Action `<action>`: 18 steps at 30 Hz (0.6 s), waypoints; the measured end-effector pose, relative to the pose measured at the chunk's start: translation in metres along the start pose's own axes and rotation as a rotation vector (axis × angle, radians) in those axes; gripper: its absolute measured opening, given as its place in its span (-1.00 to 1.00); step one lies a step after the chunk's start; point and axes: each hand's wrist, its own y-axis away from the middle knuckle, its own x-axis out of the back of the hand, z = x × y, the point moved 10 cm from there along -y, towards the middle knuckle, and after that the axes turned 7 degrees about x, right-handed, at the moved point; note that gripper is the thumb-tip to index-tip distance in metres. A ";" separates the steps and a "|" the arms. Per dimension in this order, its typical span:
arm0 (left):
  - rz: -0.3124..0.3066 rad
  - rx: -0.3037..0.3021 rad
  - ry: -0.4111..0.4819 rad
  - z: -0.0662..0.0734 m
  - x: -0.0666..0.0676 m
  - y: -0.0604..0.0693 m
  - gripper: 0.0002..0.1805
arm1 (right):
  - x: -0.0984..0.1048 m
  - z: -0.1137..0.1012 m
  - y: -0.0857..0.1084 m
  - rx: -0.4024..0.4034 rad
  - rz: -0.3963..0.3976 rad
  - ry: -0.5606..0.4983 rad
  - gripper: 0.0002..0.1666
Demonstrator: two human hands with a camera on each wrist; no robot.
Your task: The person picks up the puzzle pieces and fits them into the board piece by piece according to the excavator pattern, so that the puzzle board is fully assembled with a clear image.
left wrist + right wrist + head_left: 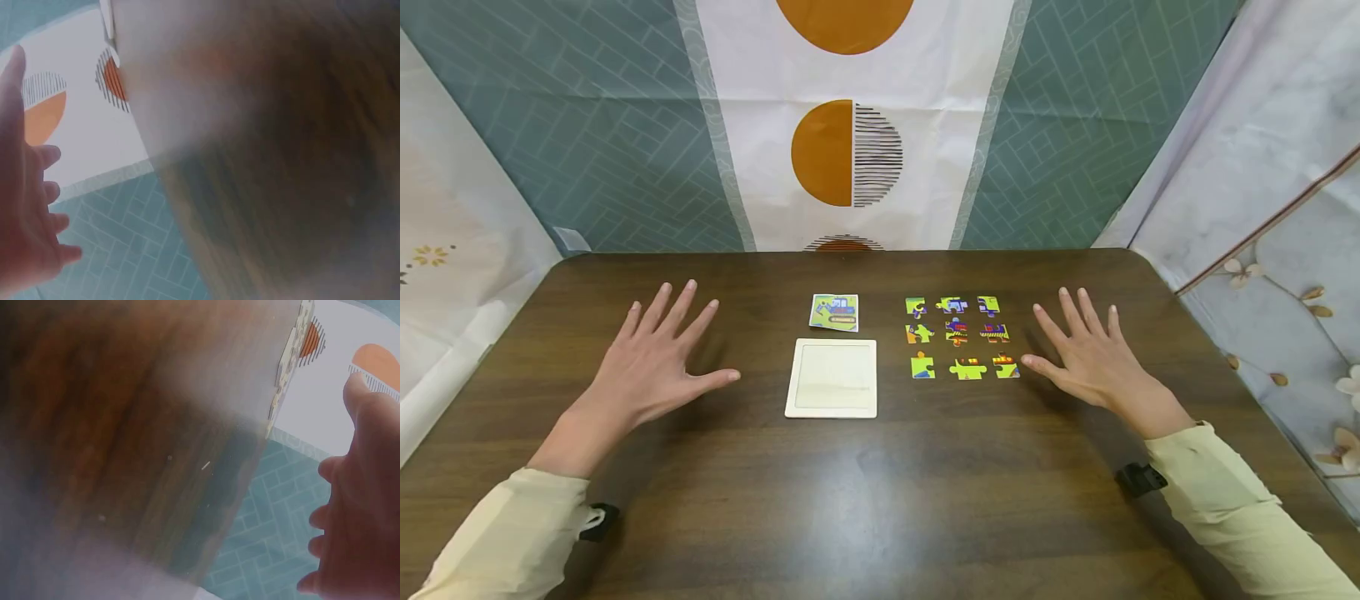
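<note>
Nine puzzle pieces (957, 332) | head: printed faces; right wrist: edges | left grip (651, 367), right grip (1092, 358): fingers apart

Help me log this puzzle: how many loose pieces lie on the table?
9 pieces, between the white tray and the right hand: three in the far row, three in the middle row, three in the near row. None looks covered.
</note>
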 end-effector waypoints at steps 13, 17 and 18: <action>-0.160 0.042 0.290 0.029 -0.007 0.000 0.11 | -0.007 0.003 -0.003 0.010 -0.065 -0.118 -0.03; -0.215 0.040 0.372 0.040 -0.015 0.000 0.13 | -0.009 0.003 -0.007 0.012 -0.094 -0.144 -0.03; -0.229 0.039 0.392 0.042 -0.017 0.000 0.13 | -0.009 0.003 -0.008 0.012 -0.101 -0.154 -0.04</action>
